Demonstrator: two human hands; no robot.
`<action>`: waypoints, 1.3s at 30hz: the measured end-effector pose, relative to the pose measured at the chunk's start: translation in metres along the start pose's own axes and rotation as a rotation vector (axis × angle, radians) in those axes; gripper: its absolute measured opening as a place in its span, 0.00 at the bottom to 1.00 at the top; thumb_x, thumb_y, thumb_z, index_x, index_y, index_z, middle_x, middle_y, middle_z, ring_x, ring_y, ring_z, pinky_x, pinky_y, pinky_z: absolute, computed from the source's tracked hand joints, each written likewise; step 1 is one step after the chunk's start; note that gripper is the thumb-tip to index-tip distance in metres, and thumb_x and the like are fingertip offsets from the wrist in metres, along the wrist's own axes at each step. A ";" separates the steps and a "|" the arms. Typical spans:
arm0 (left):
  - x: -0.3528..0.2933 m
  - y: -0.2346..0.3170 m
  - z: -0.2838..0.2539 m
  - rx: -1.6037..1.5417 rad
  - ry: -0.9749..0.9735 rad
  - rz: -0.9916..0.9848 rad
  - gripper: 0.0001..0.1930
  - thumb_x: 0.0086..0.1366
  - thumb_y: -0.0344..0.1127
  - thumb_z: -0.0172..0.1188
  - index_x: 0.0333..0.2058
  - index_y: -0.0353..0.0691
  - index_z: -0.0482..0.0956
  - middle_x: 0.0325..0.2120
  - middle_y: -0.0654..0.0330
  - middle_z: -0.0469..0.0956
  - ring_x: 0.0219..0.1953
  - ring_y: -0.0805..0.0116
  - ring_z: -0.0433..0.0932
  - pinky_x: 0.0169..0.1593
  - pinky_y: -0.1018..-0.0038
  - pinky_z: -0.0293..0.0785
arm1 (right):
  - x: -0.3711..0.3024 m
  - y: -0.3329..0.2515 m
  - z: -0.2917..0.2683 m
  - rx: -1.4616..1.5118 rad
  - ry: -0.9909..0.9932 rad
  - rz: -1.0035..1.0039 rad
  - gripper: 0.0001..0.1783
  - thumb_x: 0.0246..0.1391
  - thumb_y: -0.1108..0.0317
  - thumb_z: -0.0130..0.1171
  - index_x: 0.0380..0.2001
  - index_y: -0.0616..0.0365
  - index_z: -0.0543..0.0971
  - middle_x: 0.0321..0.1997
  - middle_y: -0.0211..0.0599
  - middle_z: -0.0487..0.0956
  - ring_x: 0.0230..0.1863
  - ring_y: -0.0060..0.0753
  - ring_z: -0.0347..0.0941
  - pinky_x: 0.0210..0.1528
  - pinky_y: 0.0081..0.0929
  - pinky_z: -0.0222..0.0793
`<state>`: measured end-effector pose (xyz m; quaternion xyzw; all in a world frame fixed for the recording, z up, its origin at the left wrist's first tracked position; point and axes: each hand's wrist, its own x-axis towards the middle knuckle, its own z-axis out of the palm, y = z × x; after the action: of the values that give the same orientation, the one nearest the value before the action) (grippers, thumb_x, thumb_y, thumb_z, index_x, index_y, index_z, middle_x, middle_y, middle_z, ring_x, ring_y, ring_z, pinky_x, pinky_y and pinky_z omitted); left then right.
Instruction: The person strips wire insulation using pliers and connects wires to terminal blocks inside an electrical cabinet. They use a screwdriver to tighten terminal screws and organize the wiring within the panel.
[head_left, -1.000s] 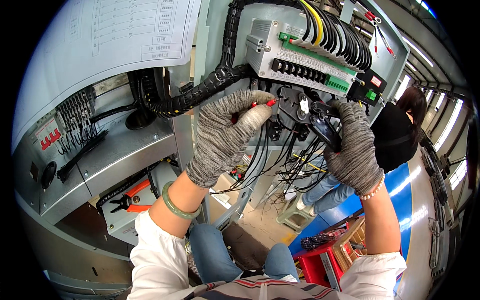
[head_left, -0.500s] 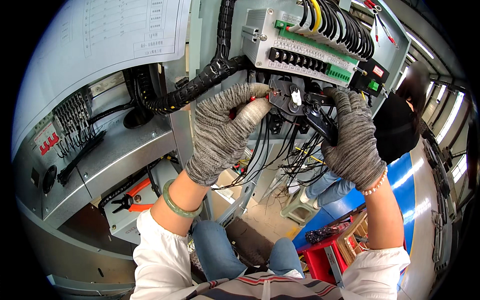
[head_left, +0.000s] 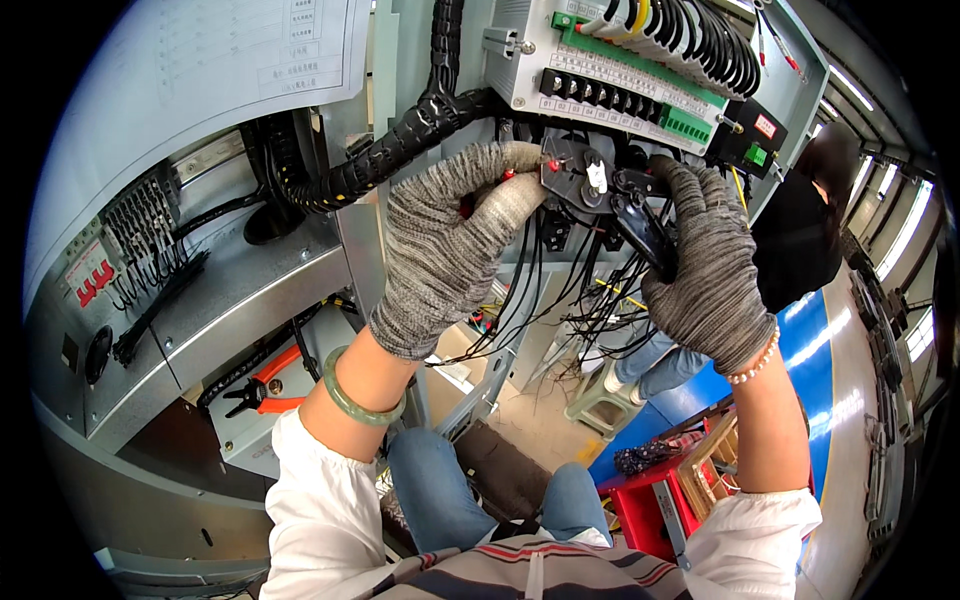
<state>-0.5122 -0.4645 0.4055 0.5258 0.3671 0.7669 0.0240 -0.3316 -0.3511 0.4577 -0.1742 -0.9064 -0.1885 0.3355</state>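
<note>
Left hand [head_left: 445,245], one, in grey knit glove: thumb and forefinger are pinching a small red piece [head_left: 510,174], close to the tool's left end.

Right hand [head_left: 708,265], one, in matching glove: I am seeing its fingers wrapping the handles of a black tool [head_left: 575,190].

Black tool, one: it is sitting just below the lower edge of the grey box [head_left: 620,70], its head pointing left. A red bit [head_left: 553,165] is showing at the head's upper left corner; I am failing to tell whether it is joining the pinched piece.

Grey box, one: black wires [head_left: 705,45] are arching over its upper edge.

Thick black cable [head_left: 415,130], one: it is running to the box's left edge.

Orange-handled pliers [head_left: 272,387], one: they are lying near the left edge of a grey panel [head_left: 240,447].

Paper sheet [head_left: 210,60], one: I am finding it covering the cabinet's upper left corner.
</note>
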 end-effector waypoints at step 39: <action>-0.002 0.003 -0.001 0.173 0.017 -0.022 0.10 0.57 0.31 0.62 0.39 0.37 0.80 0.31 0.61 0.80 0.34 0.76 0.76 0.41 0.79 0.72 | -0.002 0.011 -0.007 0.186 -0.167 -0.124 0.31 0.33 0.75 0.53 0.48 0.68 0.67 0.33 0.52 0.72 0.34 0.52 0.72 0.40 0.38 0.70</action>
<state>-0.5111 -0.4685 0.4054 0.5155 0.4378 0.7364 -0.0162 -0.3214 -0.3456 0.4640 -0.1013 -0.9537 -0.1090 0.2613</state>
